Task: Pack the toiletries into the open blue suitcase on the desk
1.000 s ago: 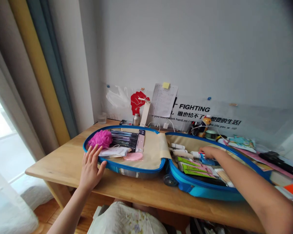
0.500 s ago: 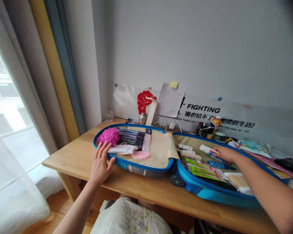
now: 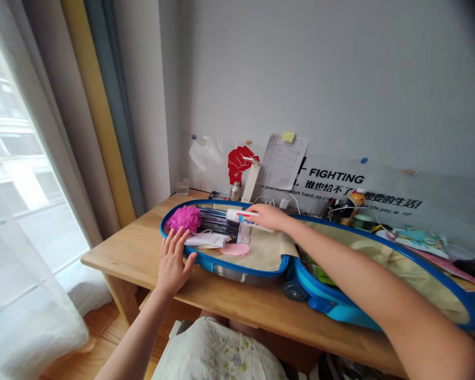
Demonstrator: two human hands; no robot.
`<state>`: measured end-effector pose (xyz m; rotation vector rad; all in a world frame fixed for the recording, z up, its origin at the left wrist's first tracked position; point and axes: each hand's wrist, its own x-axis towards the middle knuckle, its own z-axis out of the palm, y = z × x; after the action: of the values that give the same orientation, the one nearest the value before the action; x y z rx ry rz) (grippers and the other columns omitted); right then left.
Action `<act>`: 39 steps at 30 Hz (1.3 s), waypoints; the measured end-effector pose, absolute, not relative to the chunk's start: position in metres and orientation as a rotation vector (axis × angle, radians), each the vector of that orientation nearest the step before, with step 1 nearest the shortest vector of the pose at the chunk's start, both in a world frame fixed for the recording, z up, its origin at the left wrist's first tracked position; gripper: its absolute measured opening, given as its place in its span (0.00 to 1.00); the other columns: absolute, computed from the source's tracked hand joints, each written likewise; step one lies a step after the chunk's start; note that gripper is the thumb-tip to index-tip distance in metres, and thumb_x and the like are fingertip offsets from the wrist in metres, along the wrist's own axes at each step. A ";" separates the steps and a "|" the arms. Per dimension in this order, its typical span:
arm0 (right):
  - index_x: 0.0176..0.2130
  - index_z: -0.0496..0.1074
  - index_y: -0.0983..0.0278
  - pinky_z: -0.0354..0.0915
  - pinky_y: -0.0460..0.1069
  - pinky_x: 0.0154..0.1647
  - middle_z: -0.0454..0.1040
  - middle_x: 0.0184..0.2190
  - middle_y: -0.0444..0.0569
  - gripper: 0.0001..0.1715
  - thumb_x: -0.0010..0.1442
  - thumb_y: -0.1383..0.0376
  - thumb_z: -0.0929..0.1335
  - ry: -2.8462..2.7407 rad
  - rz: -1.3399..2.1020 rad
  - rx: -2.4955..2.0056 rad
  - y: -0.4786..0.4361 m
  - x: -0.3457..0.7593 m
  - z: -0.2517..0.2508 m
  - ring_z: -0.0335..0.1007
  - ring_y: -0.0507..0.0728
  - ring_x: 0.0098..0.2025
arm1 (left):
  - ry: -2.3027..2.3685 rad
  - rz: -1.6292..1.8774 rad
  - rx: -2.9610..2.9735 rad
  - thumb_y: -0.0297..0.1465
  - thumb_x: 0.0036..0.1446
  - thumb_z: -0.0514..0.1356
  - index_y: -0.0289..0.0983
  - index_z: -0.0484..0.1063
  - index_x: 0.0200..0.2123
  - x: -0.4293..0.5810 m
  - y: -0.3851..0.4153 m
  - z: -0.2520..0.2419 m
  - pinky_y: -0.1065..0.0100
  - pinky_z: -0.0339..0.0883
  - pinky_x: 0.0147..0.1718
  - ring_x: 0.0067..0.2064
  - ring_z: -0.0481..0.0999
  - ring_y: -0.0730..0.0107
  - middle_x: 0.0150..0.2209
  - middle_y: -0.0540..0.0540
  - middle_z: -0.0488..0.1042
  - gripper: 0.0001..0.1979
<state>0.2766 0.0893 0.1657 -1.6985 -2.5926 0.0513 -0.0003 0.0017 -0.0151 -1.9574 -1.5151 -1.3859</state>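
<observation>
A blue-rimmed suitcase lies spread apart on the wooden desk. My right hand grips a toothpaste tube, white with blue and red marks, over the left half. Fingers spread, my left hand rests on that half's near rim, beside a pink bath puff. To the puff's right are dark slim packets, a white packet, a pink oval item and a pale pink pack. My right forearm hides much of the right half, where a green package partly shows.
The wooden desk meets a grey wall. Behind the suitcase stand a clear cup, a silver bottle, a white folding lamp and a power adapter with cables. Clutter lines the right back. A sheer curtain hangs at the left.
My right hand has carried the toothpaste tube leftward, from the right half of the suitcase to above the left half. My left hand stays on the rim; the view has shifted slightly.
</observation>
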 end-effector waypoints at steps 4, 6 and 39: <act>0.52 0.73 0.60 0.65 0.47 0.44 0.75 0.54 0.52 0.20 0.64 0.58 0.64 -2.677 0.019 -1.676 0.091 0.206 0.140 0.71 0.61 0.53 | -1.525 -1.381 -1.971 0.41 0.66 0.50 0.38 0.56 0.65 0.000 0.001 -0.014 0.45 0.45 0.66 0.69 0.51 0.51 0.65 0.37 0.61 0.27; 0.51 0.74 0.63 0.66 0.49 0.42 0.75 0.53 0.56 0.19 0.64 0.60 0.63 -2.706 0.014 -1.688 0.094 0.188 0.130 0.72 0.63 0.52 | -1.540 -1.378 -1.977 0.41 0.66 0.50 0.39 0.56 0.65 0.000 0.001 -0.014 0.45 0.46 0.66 0.69 0.51 0.52 0.65 0.37 0.61 0.27; 0.54 0.73 0.63 0.69 0.49 0.43 0.76 0.53 0.55 0.21 0.62 0.61 0.66 -2.806 0.028 -1.579 0.087 0.170 0.109 0.75 0.61 0.50 | -1.547 -1.372 -1.961 0.40 0.65 0.50 0.39 0.57 0.65 0.000 0.003 -0.017 0.45 0.45 0.66 0.69 0.52 0.51 0.65 0.38 0.61 0.27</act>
<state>0.1698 0.0874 0.1091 -1.5788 -2.8060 0.0278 0.0001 0.0030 -0.0173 -1.9607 -1.5472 -1.3721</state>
